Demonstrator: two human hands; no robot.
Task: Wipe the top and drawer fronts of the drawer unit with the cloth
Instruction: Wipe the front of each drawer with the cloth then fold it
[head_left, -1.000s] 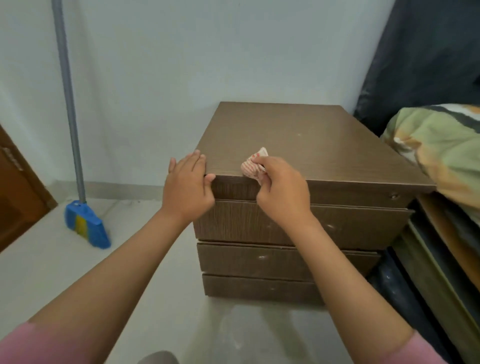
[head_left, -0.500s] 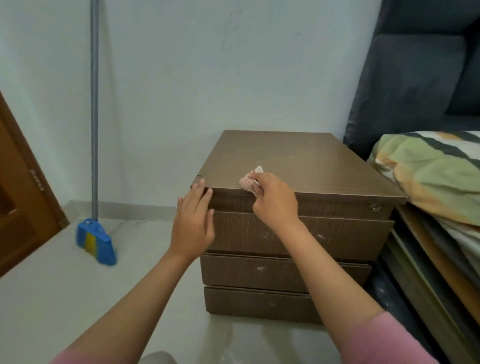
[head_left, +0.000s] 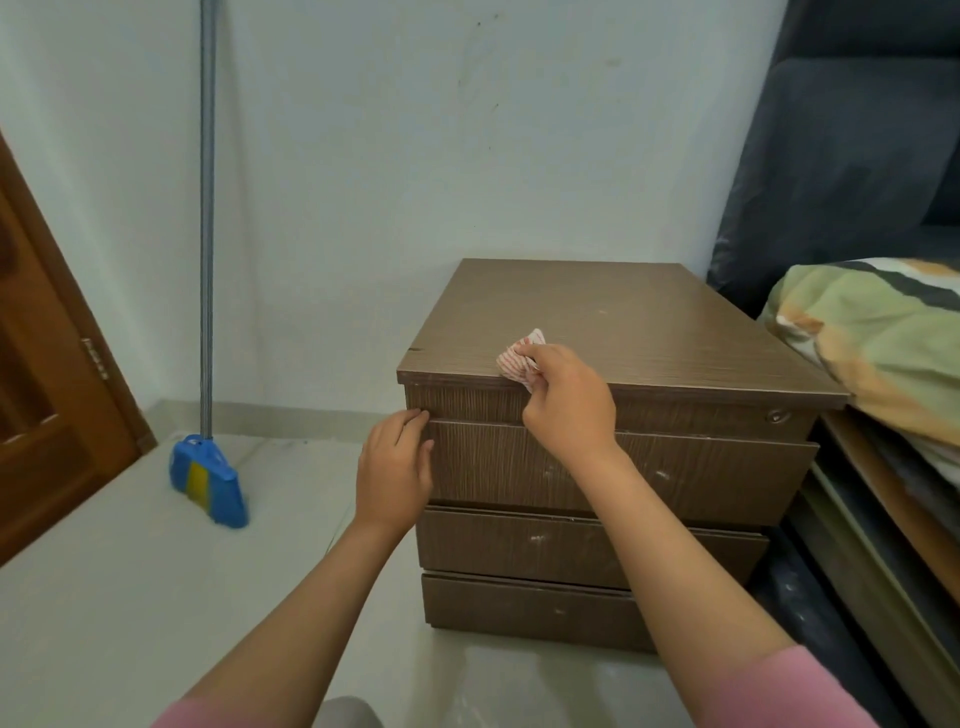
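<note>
A brown wood-grain drawer unit with three drawer fronts stands against the white wall. My right hand grips a small pink-and-white striped cloth at the front edge of the top, left of its middle. My left hand lies against the left front corner, its straight fingers touching the left edge of the top drawer front. White specks dot the drawer fronts.
A broom with a blue head and a grey pole leans on the wall at left. A brown door stands at far left. A bed with a green and orange pillow is close on the right.
My left hand has slid down from the top's left front corner to the top drawer's left edge. The view has pulled back and tilted up. My right hand keeps the cloth at the front edge.
</note>
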